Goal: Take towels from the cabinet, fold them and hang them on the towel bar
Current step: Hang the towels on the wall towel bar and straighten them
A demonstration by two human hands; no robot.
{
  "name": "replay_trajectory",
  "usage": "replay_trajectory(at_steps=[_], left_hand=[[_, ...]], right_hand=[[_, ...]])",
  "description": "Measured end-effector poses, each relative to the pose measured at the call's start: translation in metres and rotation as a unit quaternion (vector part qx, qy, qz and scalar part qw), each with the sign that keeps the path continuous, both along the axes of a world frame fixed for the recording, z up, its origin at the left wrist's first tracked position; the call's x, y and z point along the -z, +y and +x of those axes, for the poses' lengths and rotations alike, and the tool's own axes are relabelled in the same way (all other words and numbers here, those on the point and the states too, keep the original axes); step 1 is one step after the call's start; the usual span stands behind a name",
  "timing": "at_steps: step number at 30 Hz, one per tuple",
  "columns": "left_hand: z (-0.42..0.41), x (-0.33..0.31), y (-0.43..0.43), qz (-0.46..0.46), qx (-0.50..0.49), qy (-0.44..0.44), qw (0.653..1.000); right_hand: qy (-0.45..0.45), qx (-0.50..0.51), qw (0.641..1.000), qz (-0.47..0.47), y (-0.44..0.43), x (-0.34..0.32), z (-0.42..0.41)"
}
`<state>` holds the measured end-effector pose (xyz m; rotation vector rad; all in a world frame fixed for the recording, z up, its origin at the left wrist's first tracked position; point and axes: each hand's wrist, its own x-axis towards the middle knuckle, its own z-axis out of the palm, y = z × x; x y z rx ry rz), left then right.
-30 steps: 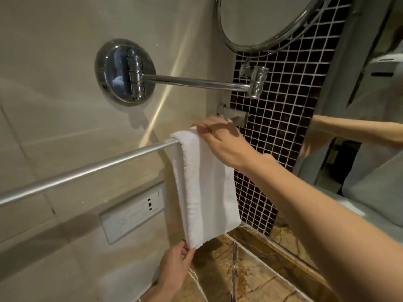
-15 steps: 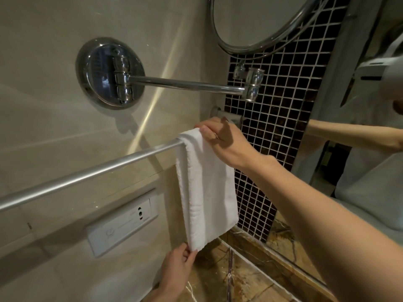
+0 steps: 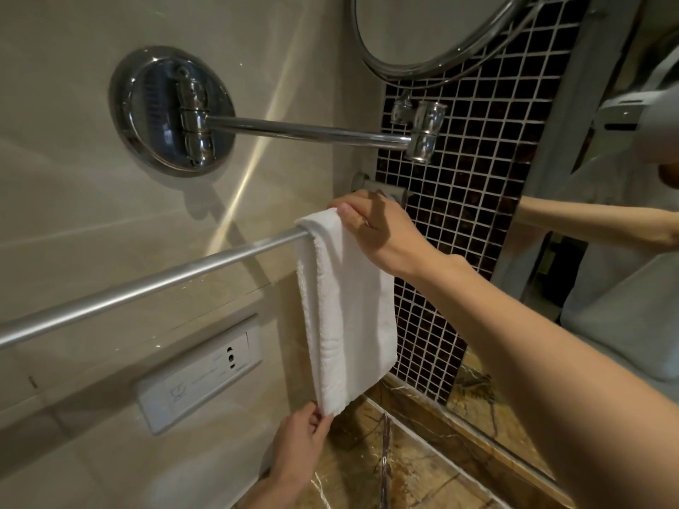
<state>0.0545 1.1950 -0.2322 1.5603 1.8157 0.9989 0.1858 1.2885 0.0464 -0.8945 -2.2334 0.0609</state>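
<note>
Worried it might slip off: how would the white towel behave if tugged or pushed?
Probably floppy: the towel drapes limp over the bar. Likely light: the left hand merely pinches its bottom corner. It may slide along the smooth metal if pushed.

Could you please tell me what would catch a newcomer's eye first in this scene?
A white towel hangs over the right end of the towel bar, the right hand gripping its top and the left hand pinching its bottom corner. Above, a chrome arm juts from a round wall mount.
</note>
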Motion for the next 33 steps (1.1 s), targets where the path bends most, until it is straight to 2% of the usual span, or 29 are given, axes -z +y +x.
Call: replay_trajectory(at_steps=[22, 26, 33], left_hand=[[0.009, -0.005, 0.007, 0.002, -0.013, 0.007, 1.000], [0.008, -0.006, 0.005, -0.006, -0.010, 0.031, 0.999], [-0.001, -0.009, -0.006, -0.021, -0.003, 0.048, 0.999]], right_hand=[[0.005, 0.003, 1.000, 0.019, 0.006, 0.002, 0.004], [0.010, 0.001, 1.000, 0.005, 0.005, 0.002, 0.003], [-0.024, 0.029, 0.999, 0.004, -0.005, -0.002, 0.003]])
